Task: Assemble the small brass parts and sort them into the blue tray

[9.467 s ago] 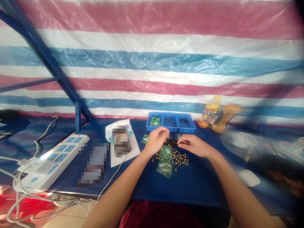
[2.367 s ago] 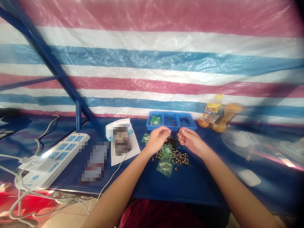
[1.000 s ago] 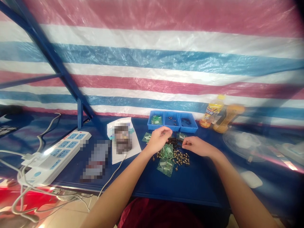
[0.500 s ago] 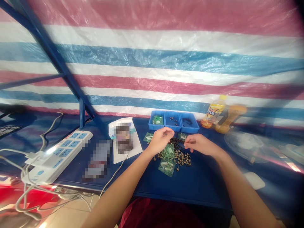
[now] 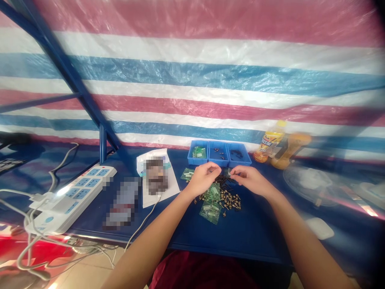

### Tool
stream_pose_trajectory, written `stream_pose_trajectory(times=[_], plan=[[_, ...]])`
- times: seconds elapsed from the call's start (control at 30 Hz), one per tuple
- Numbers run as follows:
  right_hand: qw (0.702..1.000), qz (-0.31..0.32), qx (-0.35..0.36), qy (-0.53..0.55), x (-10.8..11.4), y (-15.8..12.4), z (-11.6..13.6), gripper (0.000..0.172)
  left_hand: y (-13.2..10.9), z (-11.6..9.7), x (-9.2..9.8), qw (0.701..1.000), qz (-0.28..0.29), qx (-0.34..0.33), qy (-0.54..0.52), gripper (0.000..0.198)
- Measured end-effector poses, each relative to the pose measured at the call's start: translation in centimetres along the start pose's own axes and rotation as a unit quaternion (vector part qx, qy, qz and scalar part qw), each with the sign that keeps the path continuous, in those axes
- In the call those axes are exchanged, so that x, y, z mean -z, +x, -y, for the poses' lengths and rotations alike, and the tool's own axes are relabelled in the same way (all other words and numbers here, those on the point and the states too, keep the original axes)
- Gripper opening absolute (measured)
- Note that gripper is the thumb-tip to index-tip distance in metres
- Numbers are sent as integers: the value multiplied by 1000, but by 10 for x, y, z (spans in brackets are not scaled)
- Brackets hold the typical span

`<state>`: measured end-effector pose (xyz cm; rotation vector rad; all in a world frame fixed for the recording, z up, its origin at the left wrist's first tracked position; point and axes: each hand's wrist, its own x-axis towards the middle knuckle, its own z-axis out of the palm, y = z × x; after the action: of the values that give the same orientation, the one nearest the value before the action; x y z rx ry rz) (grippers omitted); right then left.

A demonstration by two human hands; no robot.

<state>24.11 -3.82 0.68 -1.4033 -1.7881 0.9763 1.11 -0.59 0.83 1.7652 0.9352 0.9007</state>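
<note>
Small brass-headed screws (image 5: 229, 200) sit in a loose heap on the blue table (image 5: 240, 239), and we're right over them, with thin dark pins (image 5: 225, 182) scattered just above and clear plastic bags of green circuit boards (image 5: 209, 211) lying among them. Risk watch: anything this tiny could slip from the fingertips and drop into the pile, where a dark pin would be hard to pick out, and a careless wrist could brush the heap and spread it across the table. Our left forearm (image 5: 156, 224) and right forearm (image 5: 300, 237) angle in from the bottom of the view, wrists raised. Our left hand (image 5: 204, 179) is curled, fingers gathered; our right hand (image 5: 249, 180) pinches thumb to fingers just beside it, above the pins. Neither is a tight fist; whether either holds a tiny part, we cannot tell. Behind them stands a blue three-compartment plastic tray (image 5: 219, 153).
</note>
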Motion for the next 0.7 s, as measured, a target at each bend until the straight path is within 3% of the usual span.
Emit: stream_pose_trajectory(times=[0.2,0.43,0.7], plan=[[999,39,-12,35,-4,-1,9,33,-1,-3,2,999,2,-25,44,28],[994,-39,-3,101,-23,4,12,41,-5,-4,-2,998,48,-37,26,27],[974,-25,-41,220,-40,5,21,45,-4,-4,0,997,12,-62,42,17]])
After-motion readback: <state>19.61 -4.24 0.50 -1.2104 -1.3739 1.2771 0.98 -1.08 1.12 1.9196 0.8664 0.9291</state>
